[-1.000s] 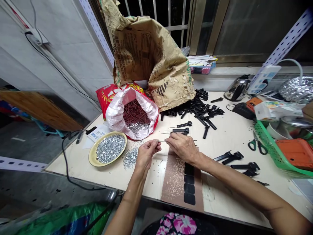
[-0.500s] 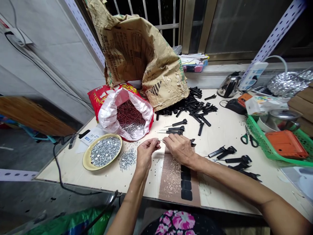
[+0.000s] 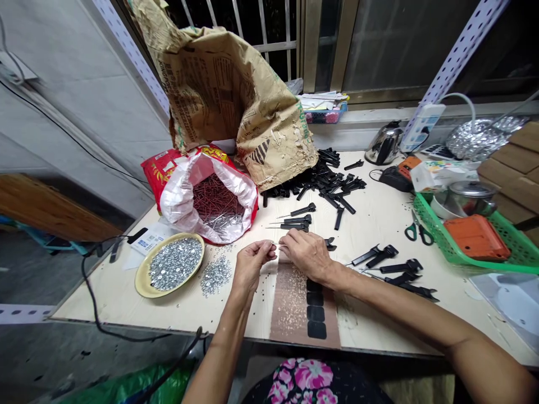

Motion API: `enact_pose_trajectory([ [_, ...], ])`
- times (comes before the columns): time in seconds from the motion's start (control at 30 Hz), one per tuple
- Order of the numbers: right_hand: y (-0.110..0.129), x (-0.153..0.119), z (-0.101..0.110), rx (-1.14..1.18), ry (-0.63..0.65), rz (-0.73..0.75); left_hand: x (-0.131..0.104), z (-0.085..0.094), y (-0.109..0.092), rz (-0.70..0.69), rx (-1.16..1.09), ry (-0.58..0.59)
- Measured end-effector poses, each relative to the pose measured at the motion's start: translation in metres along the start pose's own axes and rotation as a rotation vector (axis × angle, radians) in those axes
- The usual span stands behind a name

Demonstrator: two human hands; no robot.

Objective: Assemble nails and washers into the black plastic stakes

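My left hand (image 3: 252,262) is closed in a pinch, its fingertips close to those of my right hand; what lies between them is too small to make out. My right hand (image 3: 306,252) is closed palm down around a black plastic handle (image 3: 330,244), whose forked end pokes out past the knuckles. Between the two hands a short, thin metal rod shows faintly. Just beyond the fingers lie several black handles with thin metal rods (image 3: 296,220). Another group of rodded handles (image 3: 398,268) rests right of my right forearm.
A yellow plate (image 3: 142,281) holds small metal washers, with more washers (image 3: 215,275) spilled beside it. Behind stand a bag of reddish nails (image 3: 217,199), a torn paper sack (image 3: 278,134) and a heap of black handles (image 3: 332,182). Scissors (image 3: 418,229) and a green basket (image 3: 446,247) are right.
The whole view has shifted slightly, with things on the table appearing a little further left. My hands stay pinched close together, with the fingertips slightly changed.
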State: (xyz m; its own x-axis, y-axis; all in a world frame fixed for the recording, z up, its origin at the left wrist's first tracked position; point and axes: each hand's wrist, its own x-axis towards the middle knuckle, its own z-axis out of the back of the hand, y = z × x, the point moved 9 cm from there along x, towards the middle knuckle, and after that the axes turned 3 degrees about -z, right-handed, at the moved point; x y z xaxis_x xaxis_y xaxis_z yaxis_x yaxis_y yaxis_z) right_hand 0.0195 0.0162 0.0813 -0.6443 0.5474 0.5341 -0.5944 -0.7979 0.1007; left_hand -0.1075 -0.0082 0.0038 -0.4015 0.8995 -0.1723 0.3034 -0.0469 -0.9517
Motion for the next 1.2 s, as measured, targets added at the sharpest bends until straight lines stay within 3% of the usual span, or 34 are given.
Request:
enact_pose_trajectory([
  [0.2,-0.006,-0.008,0.002,-0.066,-0.025,0.017,-0.001,-0.008,0.008,0.046,-0.006,0.018],
  [0.5,-0.015,-0.008,0.001,0.057,0.029,-0.104,-0.004,-0.008,-0.013,-0.180,0.216,-0.014],
  [0.77,-0.017,-0.011,0.000,0.032,0.008,-0.068,-0.005,-0.018,-0.014,-0.142,0.230,0.043],
  [1.0,-0.026,-0.017,0.000,0.288,0.129,-0.115,-0.003,-0.023,-0.004,-0.073,0.201,0.098],
  [1.2,-0.041,-0.035,-0.003,0.365,0.209,-0.166,-0.007,-0.037,0.010,0.015,0.247,0.178],
])
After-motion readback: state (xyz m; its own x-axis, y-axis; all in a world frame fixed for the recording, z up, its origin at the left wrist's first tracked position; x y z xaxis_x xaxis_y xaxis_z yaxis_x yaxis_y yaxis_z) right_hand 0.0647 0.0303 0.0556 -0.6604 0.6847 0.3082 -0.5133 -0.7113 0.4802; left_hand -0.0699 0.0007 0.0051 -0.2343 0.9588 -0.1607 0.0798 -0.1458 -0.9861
